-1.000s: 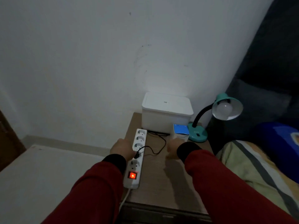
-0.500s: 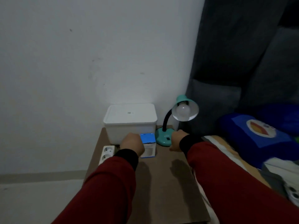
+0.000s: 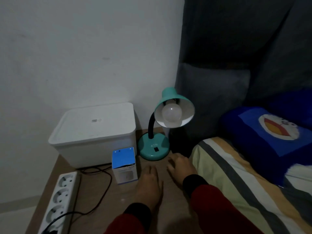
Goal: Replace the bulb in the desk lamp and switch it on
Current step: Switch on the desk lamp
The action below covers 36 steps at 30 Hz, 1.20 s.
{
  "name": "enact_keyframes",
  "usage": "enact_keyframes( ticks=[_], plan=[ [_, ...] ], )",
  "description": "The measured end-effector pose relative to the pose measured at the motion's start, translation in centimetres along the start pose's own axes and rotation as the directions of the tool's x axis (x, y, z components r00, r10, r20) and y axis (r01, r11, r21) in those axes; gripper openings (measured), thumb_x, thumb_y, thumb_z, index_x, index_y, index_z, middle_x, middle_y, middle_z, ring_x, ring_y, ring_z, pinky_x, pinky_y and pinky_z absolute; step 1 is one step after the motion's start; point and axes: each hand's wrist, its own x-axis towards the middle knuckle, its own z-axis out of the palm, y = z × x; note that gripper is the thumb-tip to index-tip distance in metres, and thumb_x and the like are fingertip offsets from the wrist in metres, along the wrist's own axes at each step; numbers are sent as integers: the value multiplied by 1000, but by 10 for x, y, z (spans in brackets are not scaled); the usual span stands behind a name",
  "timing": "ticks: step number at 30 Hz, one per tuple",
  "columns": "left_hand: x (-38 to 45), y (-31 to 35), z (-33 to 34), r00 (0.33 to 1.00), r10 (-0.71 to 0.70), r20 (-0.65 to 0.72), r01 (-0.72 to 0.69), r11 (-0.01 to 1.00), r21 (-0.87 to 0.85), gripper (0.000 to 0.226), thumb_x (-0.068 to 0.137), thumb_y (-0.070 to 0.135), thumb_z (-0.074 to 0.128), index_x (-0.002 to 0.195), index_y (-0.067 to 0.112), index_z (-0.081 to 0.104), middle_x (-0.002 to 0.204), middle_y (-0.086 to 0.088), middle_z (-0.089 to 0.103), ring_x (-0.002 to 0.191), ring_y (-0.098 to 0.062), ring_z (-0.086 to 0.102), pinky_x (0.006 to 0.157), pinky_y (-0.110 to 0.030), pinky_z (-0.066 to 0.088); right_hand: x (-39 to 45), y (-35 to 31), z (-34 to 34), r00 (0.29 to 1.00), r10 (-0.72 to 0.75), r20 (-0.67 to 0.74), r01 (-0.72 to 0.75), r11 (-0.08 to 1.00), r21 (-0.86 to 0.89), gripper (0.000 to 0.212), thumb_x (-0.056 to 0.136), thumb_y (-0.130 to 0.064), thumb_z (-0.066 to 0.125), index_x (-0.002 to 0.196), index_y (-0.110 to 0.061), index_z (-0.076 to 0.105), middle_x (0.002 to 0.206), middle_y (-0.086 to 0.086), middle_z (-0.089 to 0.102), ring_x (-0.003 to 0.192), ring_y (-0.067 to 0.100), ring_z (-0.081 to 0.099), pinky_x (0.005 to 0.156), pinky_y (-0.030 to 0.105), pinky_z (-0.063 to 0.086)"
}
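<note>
A teal desk lamp [image 3: 153, 149] stands at the back of the wooden bedside table [image 3: 94, 196], its shade tilted toward me with an unlit white bulb [image 3: 171, 112] screwed in. A black rocker switch [image 3: 156, 149] sits on the lamp's base. A small blue-topped bulb box [image 3: 124, 164] stands left of the base. My left hand [image 3: 149, 186] lies flat on the table beside the box, holding nothing. My right hand [image 3: 181, 166] rests palm down just in front of the lamp base, fingers spread, empty.
A white lidded box [image 3: 94, 132] stands at the back left against the wall. A white power strip [image 3: 59, 203] with a black cable plugged in lies along the table's left edge. A bed with a striped blanket [image 3: 236, 179] and a blue pillow [image 3: 273, 132] borders the table's right side.
The view has swung right and closer to the lamp. My left hand has left the power strip and box and lies flat; my right hand has settled on the table before the lamp base.
</note>
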Motion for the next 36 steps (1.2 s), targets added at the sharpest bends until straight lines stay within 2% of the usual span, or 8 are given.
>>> enact_keyframes(
  ticks=[2, 5, 9, 15, 19, 25, 30, 36],
  plan=[
    [2, -9, 16, 998, 1, -57, 2, 999, 46, 57, 98, 37, 30, 145, 4, 27, 153, -13, 26, 142, -24, 26, 118, -28, 21, 10, 8, 15, 997, -53, -52, 53, 999, 6, 45, 94, -19, 50, 138, -13, 45, 142, 7, 46, 128, 21, 44, 107, 27, 35],
    [9, -19, 34, 986, -5, -164, 17, 997, 69, 67, 96, 45, 14, 128, 2, 55, 135, -16, 55, 125, -28, 54, 104, -36, 40, 25, 15, 31, 982, -117, -149, 114, 993, -31, 49, 91, -19, 53, 139, -16, 44, 146, 4, 41, 132, 22, 39, 110, 28, 31],
    [13, -26, 43, 974, -13, -228, 15, 1000, 10, 64, 82, 44, 33, 127, 5, 56, 133, -14, 57, 125, -27, 53, 105, -34, 33, 42, 18, 49, 933, -174, -315, 150, 984, -97, 44, 76, -29, 64, 118, -16, 64, 120, 13, 64, 107, 31, 64, 83, 41, 54],
    [18, -30, 48, 967, -9, -253, 18, 999, 31, 66, 78, 45, 38, 129, 8, 55, 134, -11, 57, 127, -25, 51, 106, -31, 28, 48, 15, 60, 910, -218, -352, 163, 970, -179, 45, 79, -44, 45, 120, -29, 58, 116, 2, 64, 107, 19, 48, 74, 38, 56],
    [24, -30, 53, 969, 9, -248, 3, 999, 46, 58, 79, 40, 27, 131, 23, 48, 135, -2, 54, 131, -19, 43, 114, -34, 34, 54, 21, 69, 888, -236, -394, 208, 971, -114, 42, 80, -41, 48, 117, -28, 63, 115, 7, 64, 108, 19, 40, 84, 39, 54],
    [26, -36, 62, 948, -26, -317, 16, 999, -35, 68, 74, 46, 35, 129, 12, 55, 136, -9, 55, 130, -25, 48, 112, -34, 36, 52, 21, 73, 872, -200, -446, 205, 978, -38, 33, 76, -35, 55, 99, -13, 62, 103, 6, 66, 99, 29, 56, 84, 27, 39],
    [25, -35, 60, 952, -16, -305, -8, 997, -78, 79, 72, 54, 23, 141, 20, 38, 150, 1, 37, 141, -15, 29, 117, -25, 16, 54, 24, 75, 873, -202, -444, 194, 979, -63, 34, 77, -38, 52, 98, -13, 60, 102, 6, 63, 100, 26, 52, 84, 27, 37],
    [24, -36, 61, 949, -19, -316, -11, 995, -95, 81, 71, 56, 19, 144, 22, 33, 152, 3, 32, 143, -13, 24, 117, -24, 12, 55, 25, 78, 846, -209, -491, 188, 978, -92, 34, 76, -40, 51, 95, -14, 60, 97, 6, 65, 96, 23, 48, 83, 28, 36]
  ],
)
